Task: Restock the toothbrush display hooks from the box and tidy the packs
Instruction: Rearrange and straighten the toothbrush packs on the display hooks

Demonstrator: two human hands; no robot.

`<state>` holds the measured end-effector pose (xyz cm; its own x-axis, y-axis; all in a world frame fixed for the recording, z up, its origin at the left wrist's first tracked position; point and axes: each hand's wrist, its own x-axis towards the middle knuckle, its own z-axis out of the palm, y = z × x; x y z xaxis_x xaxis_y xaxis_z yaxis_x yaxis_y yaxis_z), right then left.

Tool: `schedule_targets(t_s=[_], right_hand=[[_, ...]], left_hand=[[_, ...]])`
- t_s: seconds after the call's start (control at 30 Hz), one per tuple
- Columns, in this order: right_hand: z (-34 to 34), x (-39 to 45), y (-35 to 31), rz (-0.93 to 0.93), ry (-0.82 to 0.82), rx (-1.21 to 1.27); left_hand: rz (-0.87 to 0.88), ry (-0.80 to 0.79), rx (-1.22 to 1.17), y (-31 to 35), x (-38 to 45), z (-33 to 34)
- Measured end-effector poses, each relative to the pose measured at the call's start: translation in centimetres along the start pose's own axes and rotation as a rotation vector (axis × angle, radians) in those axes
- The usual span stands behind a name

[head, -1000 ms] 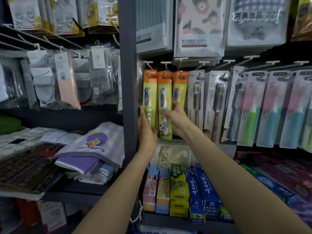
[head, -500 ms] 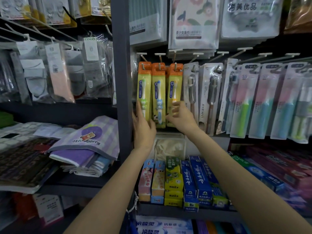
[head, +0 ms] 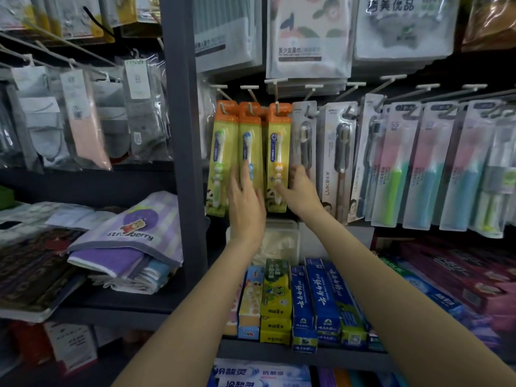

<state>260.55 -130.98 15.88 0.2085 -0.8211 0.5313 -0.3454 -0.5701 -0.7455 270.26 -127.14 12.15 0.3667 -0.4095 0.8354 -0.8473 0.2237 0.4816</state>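
The left hand [head: 245,199] lies flat with its fingers straight against the front of the middle yellow-and-orange toothbrush pack with a blue brush [head: 250,152], covering the pack's lower half. The right hand [head: 300,191] reaches in just beside it, its fingers curled round the right edge of the yellow-and-orange toothbrush pack with a yellow brush [head: 277,157], thumb toward the front and fingertips behind, between that pack and the neighbouring clear pack with a dark toothbrush [head: 305,141]. A third yellow-and-orange pack with a green brush [head: 219,157] hangs to the left of the other two, its edge touching the middle one, next to the dark grey upright post of the shelving [head: 183,163]. All three packs hang by their orange tops from white wire display hooks [head: 251,94]. To the right, further hooks carry a row of clear packs with pink, green and teal toothbrushes [head: 418,169]. Below the hands sits a translucent white plastic container [head: 282,238], and under that a shelf of upright toothpaste boxes in blue, yellow and green [head: 301,303]. Left of the post, a folded purple checked towel printed with a bear and the word strawberry [head: 134,233] rests on a stack of cloths, with bagged socks [head: 83,115] hanging above.
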Motion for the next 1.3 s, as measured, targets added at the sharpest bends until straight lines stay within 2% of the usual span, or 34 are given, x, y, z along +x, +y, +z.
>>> schedule_targets(t_s=[0.3,0.53,0.9,1.13,1.2,1.3], right_hand=[[2.0,3.1,-0.5,0.074,-0.036,0.216],[2.4,2.7,0.0,0.081,-0.035,0.270],[0.8,1.0,-0.5,-0.031,-0.071,0.160],[1.7,-0.5,0.6,0.005,-0.067,0.155],[1.8,-1.4,0.8,-0.027,-0.054,0.155],[2.2,-2.0,1.2,-0.143,-0.053,0.091]], left_hand=[[-0.034,0.022,0.033,-0.4,0.7,0.4],[-0.082,-0.080,0.051,0.0,0.5,0.2],[-0.067,-0.121,0.012,-1.0,0.7,-0.7],[0.014,-0.008,-0.083,-0.4,-0.8,-1.8],[0.013,-0.081,-0.122,0.2,-0.1,-2.0],[-0.052,-0.325,-0.159,1.7,1.3,-2.2]])
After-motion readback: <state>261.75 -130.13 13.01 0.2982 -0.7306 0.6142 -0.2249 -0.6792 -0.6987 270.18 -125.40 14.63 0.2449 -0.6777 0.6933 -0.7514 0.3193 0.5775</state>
